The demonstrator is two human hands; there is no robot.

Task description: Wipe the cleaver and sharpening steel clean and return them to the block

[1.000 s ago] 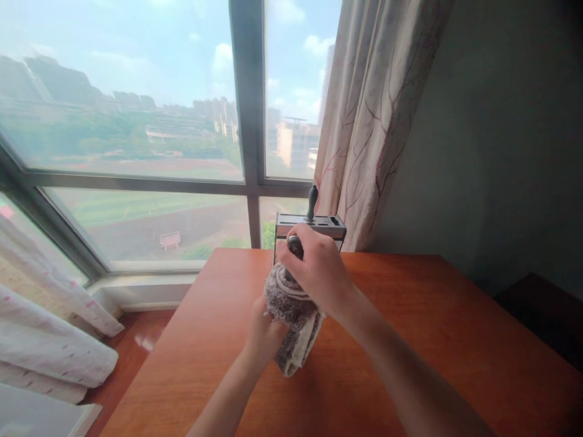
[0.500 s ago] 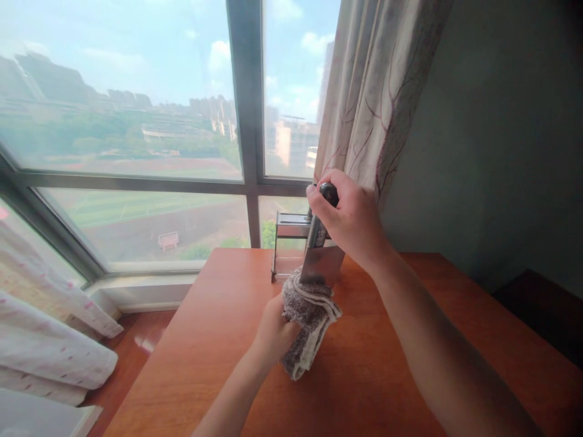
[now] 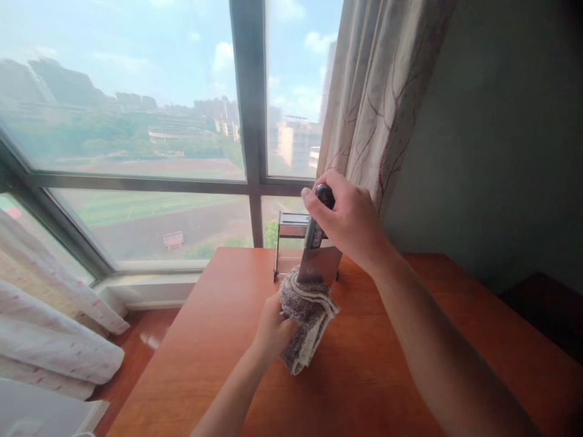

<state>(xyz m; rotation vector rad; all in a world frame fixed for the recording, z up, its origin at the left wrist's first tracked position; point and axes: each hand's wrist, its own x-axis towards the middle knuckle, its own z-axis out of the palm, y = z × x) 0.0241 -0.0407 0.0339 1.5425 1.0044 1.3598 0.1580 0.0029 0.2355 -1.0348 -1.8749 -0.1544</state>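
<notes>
While the right hand point(image 3: 348, 221) is clenched around the dark handle of a cleaver point(image 3: 320, 264), blade pointing down, the left hand point(image 3: 272, 331) grips a fuzzy grey-and-cream cloth point(image 3: 306, 315) bunched around the lower part of the blade. The cleaver stands nearly upright above the worktop point(image 3: 364, 364), its broad steel face showing between the two hands, just in front of a metal knife rack point(image 3: 291, 243) at the far edge by the window. Judging from this, the step in hand is wiping the blade: the cloth wraps the steel and the handle sits above it. The next move seems to call for a steady pull or push along the flat of the blade, with the cloth folded over the spine, not the cutting edge, and the left fingers kept clear of that edge; a slip there is the main risk. Which way the edge faces cannot be told.

The worktop is smooth reddish-brown wood with a slight sheen, and carries only the rack and the cloth's hanging tail. Behind it a large window point(image 3: 136, 152) with a dark frame looks out on fields and distant buildings under a hazy sky. A pale curtain point(image 3: 378, 109) with a branch pattern hangs at the right, beside a grey-green wall point(image 3: 501, 152). Another light curtain point(image 3: 50, 340) bunches low at the left.
</notes>
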